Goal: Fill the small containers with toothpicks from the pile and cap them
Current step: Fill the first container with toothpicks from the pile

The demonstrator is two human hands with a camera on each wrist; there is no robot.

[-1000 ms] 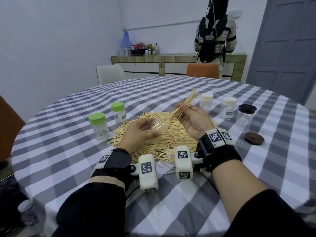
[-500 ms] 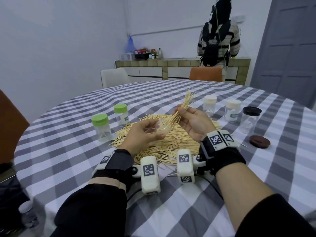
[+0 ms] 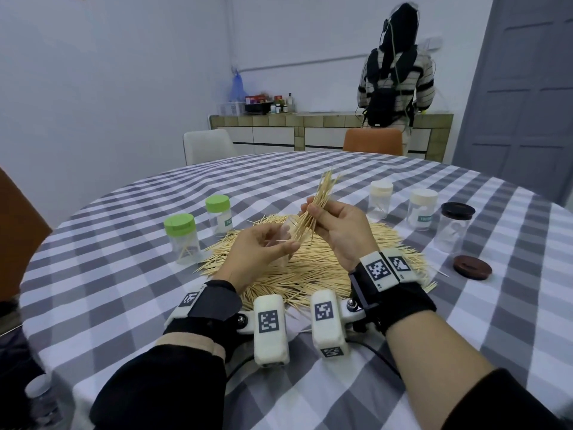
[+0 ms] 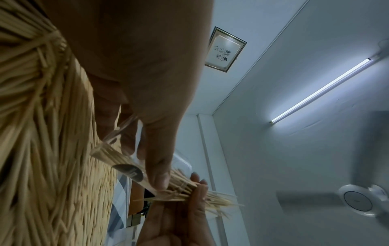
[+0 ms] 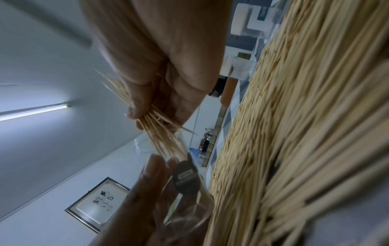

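Risk first: a splayed bundle of toothpicks (image 3: 313, 209) catching on the rim of the clear jar (image 3: 286, 231) and spilling stray sticks back onto the pile (image 3: 310, 265) just below both hands, likely if the fanned tips meet the narrow mouth at too flat an angle or the pinch loosens too early. Also possible: the tilted jar slipping in the fingers, or tipping further and shedding what has gone in. Right hand (image 3: 338, 231) raised above the pile, palm turned inward, thumb and fingers pinching the bundle near its middle, upper ends fanning up and away, lower ends already inside the jar's mouth. Left hand (image 3: 260, 252) just beside it, fingers curled round the jar, mouth angled up toward the right hand. Capped jars well off to either side, one brown lid (image 3: 472, 267) lying loose beyond the right wrist.
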